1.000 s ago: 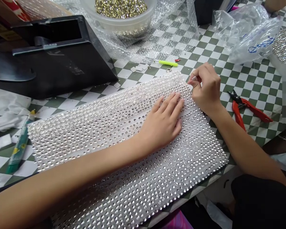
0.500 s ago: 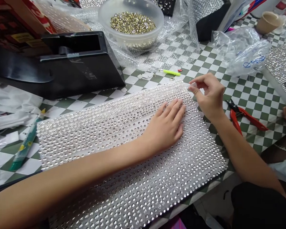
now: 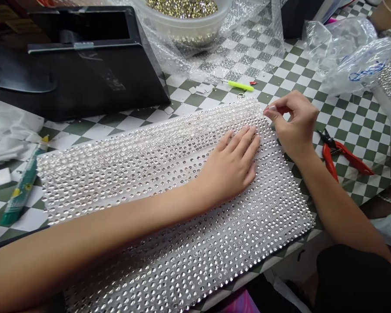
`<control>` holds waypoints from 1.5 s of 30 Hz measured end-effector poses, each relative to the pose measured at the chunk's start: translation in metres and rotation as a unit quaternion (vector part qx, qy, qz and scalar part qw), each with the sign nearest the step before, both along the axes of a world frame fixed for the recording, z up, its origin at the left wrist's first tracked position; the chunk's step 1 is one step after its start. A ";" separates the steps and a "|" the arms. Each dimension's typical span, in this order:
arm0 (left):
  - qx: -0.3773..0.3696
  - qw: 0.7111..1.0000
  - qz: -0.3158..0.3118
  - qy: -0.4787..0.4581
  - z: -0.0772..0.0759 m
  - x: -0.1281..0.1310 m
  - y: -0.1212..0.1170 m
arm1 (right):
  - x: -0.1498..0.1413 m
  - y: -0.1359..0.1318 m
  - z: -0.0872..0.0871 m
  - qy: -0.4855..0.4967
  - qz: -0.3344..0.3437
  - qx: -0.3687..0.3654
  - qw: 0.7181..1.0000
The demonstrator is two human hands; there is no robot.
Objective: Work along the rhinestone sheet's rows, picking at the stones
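A white sheet studded with rows of shiny rhinestones (image 3: pixel 182 256) lies across the table in front of me. My left hand (image 3: pixel 233 165) rests flat on it with fingers stretched out, towards its right side. At the sheet's far right corner, my right hand (image 3: pixel 293 124) has thumb and forefinger pressed together in a pinch. Whatever sits between those fingertips is too small to make out. Red-handled pliers (image 3: pixel 340 154) lie on the checkered cloth to the right of my right wrist. Beyond the sheet's far edge is a thin tool with a yellow-green handle (image 3: pixel 240 85).
A black box (image 3: pixel 94 69) stands at the back left, and a clear bowl of gold stones (image 3: pixel 195 26) behind. Crumpled plastic bags (image 3: pixel 352 61) lie back right. A green tube (image 3: pixel 22 187) is left of the sheet. Another person's arm shows at the right edge.
The view has tipped down a little, so the background sits higher. My right hand's pinched fingers have shifted slightly along the sheet's corner. My left hand stays flat on the sheet.
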State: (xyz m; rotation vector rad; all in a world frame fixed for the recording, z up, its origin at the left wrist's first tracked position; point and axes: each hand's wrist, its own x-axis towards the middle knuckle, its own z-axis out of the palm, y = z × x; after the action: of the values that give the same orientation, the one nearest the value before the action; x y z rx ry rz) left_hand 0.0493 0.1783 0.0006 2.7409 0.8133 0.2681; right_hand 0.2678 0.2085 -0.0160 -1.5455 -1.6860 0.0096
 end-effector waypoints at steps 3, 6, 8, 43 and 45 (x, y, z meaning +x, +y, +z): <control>-0.003 1.000 -0.001 -0.001 -0.001 0.000 0.000 | -0.001 0.000 -0.002 -0.006 -0.009 -0.004 1.000; 0.002 1.000 0.000 -0.009 -0.002 0.001 0.000 | -0.001 0.000 -0.001 -0.008 -0.012 -0.008 1.000; 0.012 1.000 0.000 -0.019 -0.005 0.001 -0.001 | -0.002 -0.001 0.001 -0.007 -0.013 -0.010 1.000; 0.021 1.000 -0.002 -0.020 -0.007 0.001 0.000 | -0.010 -0.001 0.004 -0.048 -0.032 0.017 0.998; 0.017 1.000 -0.002 -0.014 -0.006 0.002 0.001 | -0.010 -0.001 0.005 -0.047 -0.035 0.010 0.998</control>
State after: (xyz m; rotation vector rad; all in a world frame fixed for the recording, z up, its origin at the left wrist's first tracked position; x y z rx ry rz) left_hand 0.0511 0.1790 -0.0053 2.7641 0.8022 0.3205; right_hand 0.2582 0.2072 -0.0111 -1.6118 -1.6985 -0.1181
